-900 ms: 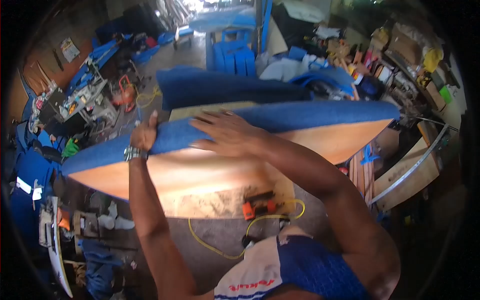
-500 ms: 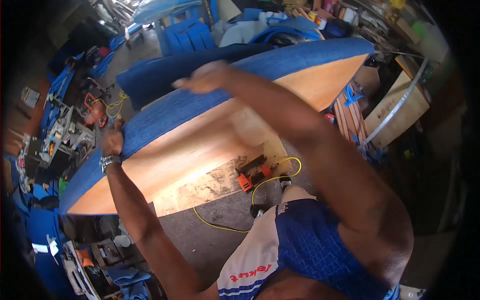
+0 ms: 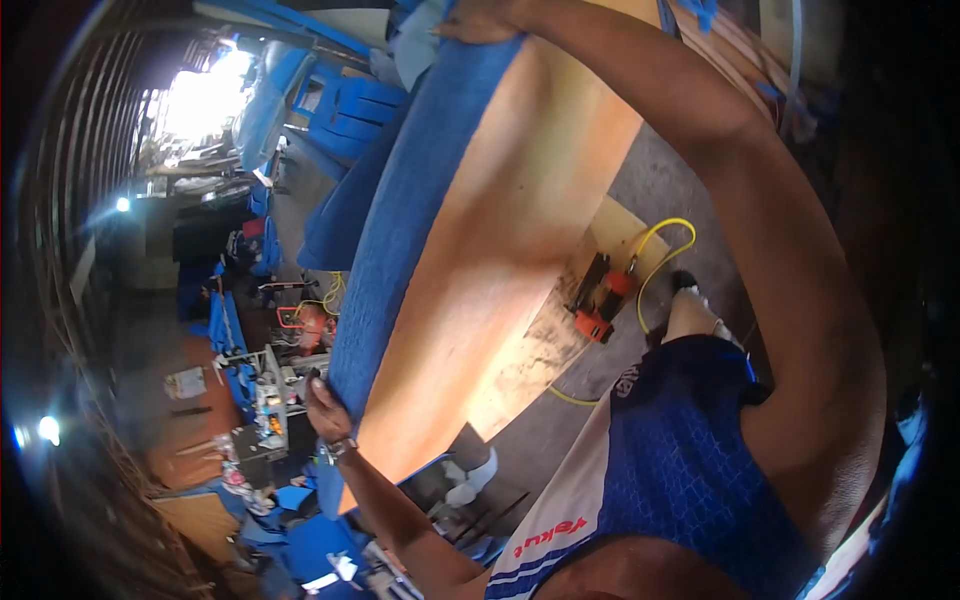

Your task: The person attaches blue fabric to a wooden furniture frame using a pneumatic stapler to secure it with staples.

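A long curved wooden panel (image 3: 480,260) with blue fabric (image 3: 400,220) along its edge stands tilted in front of me. My left hand (image 3: 328,412), with a watch at the wrist, grips the fabric edge near the panel's lower end. Up at the top of the view, my right hand (image 3: 485,20) is closed over the fabric edge, its fingers partly hidden or cut off by the frame. An orange-and-black power tool (image 3: 603,303) with a yellow hose (image 3: 662,222) lies on a stained board (image 3: 525,370) beside the panel, touched by neither hand.
Blue plastic chairs (image 3: 350,115) and a dark blue roll or panel (image 3: 340,225) are behind the workpiece. A cluttered bench (image 3: 275,390) and an orange machine (image 3: 308,325) stand at left. My shoe (image 3: 685,285) is close to the tool.
The panel now appears steeper, its lower end toward me, as the view has turned. My right hand, in the air above the panel before, is now on its fabric edge; my left hand keeps hold.
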`<state>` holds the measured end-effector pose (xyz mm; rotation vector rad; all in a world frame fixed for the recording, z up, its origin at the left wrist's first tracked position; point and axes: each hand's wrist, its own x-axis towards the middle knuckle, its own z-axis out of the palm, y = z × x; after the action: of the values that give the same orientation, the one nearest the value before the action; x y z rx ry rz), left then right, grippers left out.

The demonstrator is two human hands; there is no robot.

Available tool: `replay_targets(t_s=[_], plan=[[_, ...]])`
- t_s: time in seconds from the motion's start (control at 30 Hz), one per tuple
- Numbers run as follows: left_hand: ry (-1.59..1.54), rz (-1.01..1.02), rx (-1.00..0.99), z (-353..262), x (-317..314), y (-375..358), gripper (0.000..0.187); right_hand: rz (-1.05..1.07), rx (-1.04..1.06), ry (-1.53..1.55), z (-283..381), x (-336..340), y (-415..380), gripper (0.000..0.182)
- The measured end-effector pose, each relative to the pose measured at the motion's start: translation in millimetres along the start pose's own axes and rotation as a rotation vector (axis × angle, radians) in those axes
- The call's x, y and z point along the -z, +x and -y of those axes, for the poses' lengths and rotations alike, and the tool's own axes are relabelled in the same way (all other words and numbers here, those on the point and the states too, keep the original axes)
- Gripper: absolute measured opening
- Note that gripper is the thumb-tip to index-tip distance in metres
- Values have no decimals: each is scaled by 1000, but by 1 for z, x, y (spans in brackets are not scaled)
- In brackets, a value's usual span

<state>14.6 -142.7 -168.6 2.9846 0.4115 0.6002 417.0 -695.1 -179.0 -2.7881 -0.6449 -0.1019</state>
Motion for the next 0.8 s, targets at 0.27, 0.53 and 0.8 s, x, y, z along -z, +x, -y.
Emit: replay_targets(t_s=[0.27, 0.53, 0.8], plan=[[317, 167, -824, -241, -39, 54, 71, -724, 326, 590, -28, -22, 5, 58], [-76, 314, -1103, -312, -67, 139, 75, -1151, -85, 805, 102, -219, -170, 29], [-228, 432, -1216, -360, -94, 196, 72, -904, 149, 892, 208, -242, -194, 32]])
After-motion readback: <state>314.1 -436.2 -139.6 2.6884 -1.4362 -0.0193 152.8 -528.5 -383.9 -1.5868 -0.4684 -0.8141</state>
